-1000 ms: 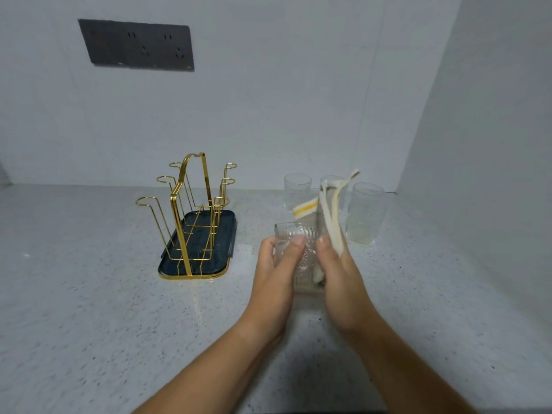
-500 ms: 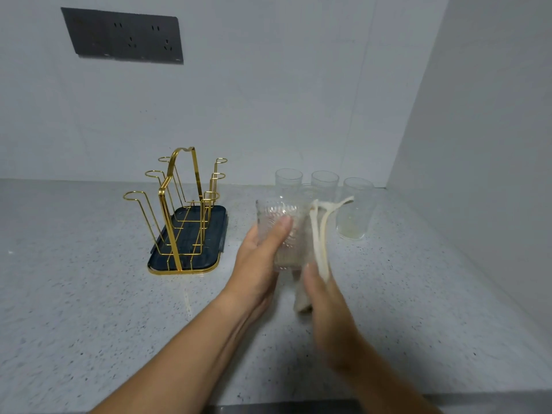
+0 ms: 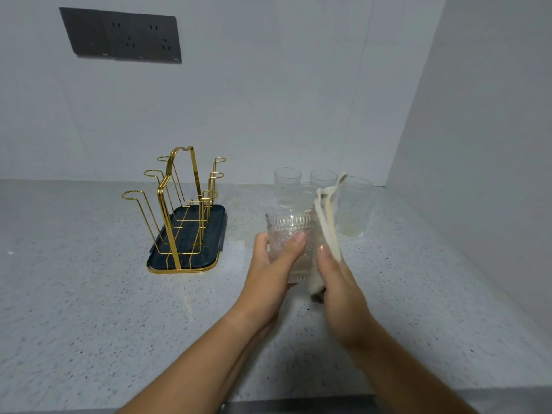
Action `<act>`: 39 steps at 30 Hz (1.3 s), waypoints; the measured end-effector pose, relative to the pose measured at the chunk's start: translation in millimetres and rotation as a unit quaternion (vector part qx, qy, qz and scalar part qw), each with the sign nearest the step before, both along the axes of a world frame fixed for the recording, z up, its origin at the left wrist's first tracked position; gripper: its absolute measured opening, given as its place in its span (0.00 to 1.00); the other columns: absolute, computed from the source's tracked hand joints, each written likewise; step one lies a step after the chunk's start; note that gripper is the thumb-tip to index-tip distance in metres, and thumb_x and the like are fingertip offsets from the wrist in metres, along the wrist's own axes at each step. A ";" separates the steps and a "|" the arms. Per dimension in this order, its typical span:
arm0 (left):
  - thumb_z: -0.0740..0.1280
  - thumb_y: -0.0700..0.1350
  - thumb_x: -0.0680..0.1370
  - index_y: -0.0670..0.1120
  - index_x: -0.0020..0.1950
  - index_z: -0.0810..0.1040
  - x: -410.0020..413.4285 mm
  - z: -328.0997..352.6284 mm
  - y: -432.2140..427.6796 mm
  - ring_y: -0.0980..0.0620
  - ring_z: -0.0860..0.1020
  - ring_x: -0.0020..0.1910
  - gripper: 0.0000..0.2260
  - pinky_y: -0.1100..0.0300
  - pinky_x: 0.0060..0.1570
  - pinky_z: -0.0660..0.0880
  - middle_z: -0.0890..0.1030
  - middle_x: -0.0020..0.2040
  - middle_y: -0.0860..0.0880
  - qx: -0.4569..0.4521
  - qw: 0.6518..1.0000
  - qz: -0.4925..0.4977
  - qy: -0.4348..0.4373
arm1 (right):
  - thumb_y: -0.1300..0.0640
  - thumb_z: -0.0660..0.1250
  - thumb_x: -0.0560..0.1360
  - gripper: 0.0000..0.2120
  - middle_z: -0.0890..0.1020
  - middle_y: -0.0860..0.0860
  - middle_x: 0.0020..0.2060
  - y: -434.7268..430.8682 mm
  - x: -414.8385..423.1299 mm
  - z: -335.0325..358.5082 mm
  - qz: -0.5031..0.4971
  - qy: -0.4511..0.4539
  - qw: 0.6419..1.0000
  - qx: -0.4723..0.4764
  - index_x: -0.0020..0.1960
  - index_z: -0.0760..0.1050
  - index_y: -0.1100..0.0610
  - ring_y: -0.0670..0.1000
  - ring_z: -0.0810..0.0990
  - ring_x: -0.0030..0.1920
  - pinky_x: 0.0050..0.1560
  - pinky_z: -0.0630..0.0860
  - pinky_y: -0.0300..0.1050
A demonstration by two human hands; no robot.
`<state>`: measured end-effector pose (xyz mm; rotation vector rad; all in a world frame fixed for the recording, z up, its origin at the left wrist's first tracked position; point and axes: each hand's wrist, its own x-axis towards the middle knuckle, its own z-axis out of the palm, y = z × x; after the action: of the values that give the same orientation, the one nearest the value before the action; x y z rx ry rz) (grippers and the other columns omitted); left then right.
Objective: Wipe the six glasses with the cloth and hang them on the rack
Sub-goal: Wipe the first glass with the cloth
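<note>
Gold rack point(image 3: 179, 216) on dark tray point(image 3: 215, 211) stood on counter point(image 3: 89, 294), 9 o'clock from held glass. My left hand point(image 3: 271, 270) curled round patterned glass point(image 3: 288, 231), thumb across near side, glass upright. Cloth point(image 3: 326, 222) lay against glass's 3 o'clock side, end sticking up. My right hand point(image 3: 339, 283) gripped cloth, thumb pressing it to glass; half second earlier this hand was lower, apart from glass. Other glasses point(image 3: 287, 186) stood at 12 to 1 o'clock, near wall.

1. Embossed glass point(image 3: 288, 234): upright, gripped by left hand point(image 3: 268, 270).
2. Cream cloth point(image 3: 327, 222): held against its right side by right hand point(image 3: 337, 282).
3. Gold wire rack point(image 3: 179, 204): standing left.
4. Plain glasses point(image 3: 287, 186): upright behind.
</note>
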<state>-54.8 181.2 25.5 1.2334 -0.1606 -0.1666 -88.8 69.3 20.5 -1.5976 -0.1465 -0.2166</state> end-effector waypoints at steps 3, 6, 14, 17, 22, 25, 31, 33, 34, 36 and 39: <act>0.71 0.51 0.77 0.44 0.69 0.76 -4.0 1.1 -8.9 0.39 0.84 0.61 0.23 0.42 0.62 0.80 0.85 0.61 0.40 -0.055 0.998 -0.030 0.005 | 0.51 0.51 0.87 0.17 0.85 0.39 0.31 -13.1 11.0 17.3 -0.024 -0.008 0.999 0.048 0.58 0.77 0.55 0.34 0.82 0.32 0.32 0.73 0.26; 0.70 0.55 0.75 0.41 0.70 0.75 7.3 10.6 -8.9 0.36 0.82 0.62 0.28 0.42 0.62 0.80 0.83 0.62 0.36 -0.075 0.997 -0.007 0.016 | 0.37 0.57 0.82 0.22 0.83 0.42 0.33 1.5 5.4 4.8 -0.029 -0.010 0.999 0.007 0.56 0.73 0.55 0.37 0.80 0.35 0.38 0.73 0.28; 0.74 0.53 0.73 0.40 0.68 0.70 9.9 4.3 -6.4 0.41 0.86 0.55 0.29 0.43 0.56 0.83 0.84 0.59 0.37 -0.048 0.999 -0.023 0.007 | 0.42 0.51 0.86 0.16 0.77 0.41 0.26 -6.1 8.8 12.9 -0.008 -0.017 0.999 0.026 0.48 0.73 0.48 0.38 0.76 0.28 0.33 0.73 0.34; 0.70 0.54 0.75 0.43 0.69 0.75 7.3 1.4 -15.8 0.42 0.85 0.57 0.25 0.47 0.55 0.82 0.86 0.59 0.41 -0.053 0.998 -0.038 -0.005 | 0.48 0.52 0.87 0.17 0.86 0.42 0.37 -14.4 20.1 24.6 -0.048 -0.019 0.997 0.063 0.57 0.78 0.52 0.39 0.85 0.40 0.40 0.79 0.31; 0.72 0.62 0.72 0.42 0.62 0.75 25.3 4.9 -7.8 0.43 0.84 0.52 0.29 0.44 0.55 0.81 0.84 0.52 0.44 -0.053 0.997 0.061 0.011 | 0.35 0.54 0.77 0.20 0.72 0.39 0.31 8.9 -14.0 -11.8 -0.011 -0.001 1.000 -0.025 0.53 0.65 0.52 0.36 0.70 0.31 0.36 0.71 0.29; 0.77 0.61 0.70 0.47 0.65 0.73 18.3 1.1 -5.3 0.42 0.85 0.57 0.30 0.43 0.56 0.82 0.84 0.59 0.42 -0.020 0.999 0.037 0.004 | 0.39 0.52 0.83 0.19 0.76 0.38 0.30 5.4 -14.2 -3.7 0.020 0.010 1.000 -0.016 0.47 0.70 0.52 0.36 0.74 0.31 0.35 0.73 0.28; 0.70 0.56 0.76 0.43 0.69 0.78 8.1 4.7 -18.8 0.40 0.83 0.61 0.25 0.43 0.63 0.79 0.85 0.62 0.40 -0.053 0.998 -0.018 -0.012 | 0.44 0.52 0.85 0.19 0.85 0.36 0.35 -8.0 7.4 15.2 -0.034 -0.013 0.999 0.015 0.61 0.75 0.55 0.35 0.83 0.39 0.39 0.75 0.27; 0.73 0.61 0.74 0.43 0.67 0.78 13.6 11.6 -16.4 0.40 0.83 0.61 0.29 0.43 0.64 0.79 0.84 0.61 0.39 -0.046 0.999 0.024 0.004 | 0.31 0.54 0.79 0.31 0.77 0.37 0.33 3.8 -3.6 -6.6 -0.045 -0.015 0.999 -0.019 0.62 0.69 0.58 0.36 0.74 0.34 0.39 0.71 0.30; 0.76 0.64 0.70 0.44 0.66 0.76 17.0 12.0 -15.4 0.41 0.84 0.60 0.33 0.44 0.63 0.79 0.83 0.61 0.39 -0.033 0.998 0.048 0.017 | 0.28 0.56 0.76 0.37 0.72 0.37 0.36 7.5 -10.7 -15.3 -0.039 -0.016 0.998 -0.035 0.68 0.68 0.59 0.36 0.70 0.36 0.43 0.69 0.31; 0.80 0.67 0.63 0.46 0.64 0.71 19.6 8.1 -13.6 0.41 0.84 0.60 0.40 0.42 0.61 0.80 0.82 0.61 0.39 0.004 0.996 0.081 0.025 | 0.32 0.55 0.77 0.33 0.70 0.37 0.36 7.4 -17.6 -19.2 -0.017 -0.023 0.999 -0.029 0.72 0.67 0.52 0.36 0.67 0.36 0.44 0.68 0.33; 0.79 0.60 0.68 0.40 0.65 0.72 10.7 1.6 -16.6 0.40 0.85 0.55 0.35 0.42 0.58 0.82 0.83 0.59 0.37 -0.015 0.999 0.046 0.009 | 0.35 0.52 0.82 0.19 0.73 0.41 0.24 -1.1 -7.3 8.3 -0.022 0.000 1.000 0.007 0.47 0.71 0.49 0.39 0.70 0.25 0.32 0.69 0.36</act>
<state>-44.1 164.6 27.1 1.2073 -0.0896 -0.0949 -96.1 68.2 28.8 -1.5875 -0.1089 -0.2509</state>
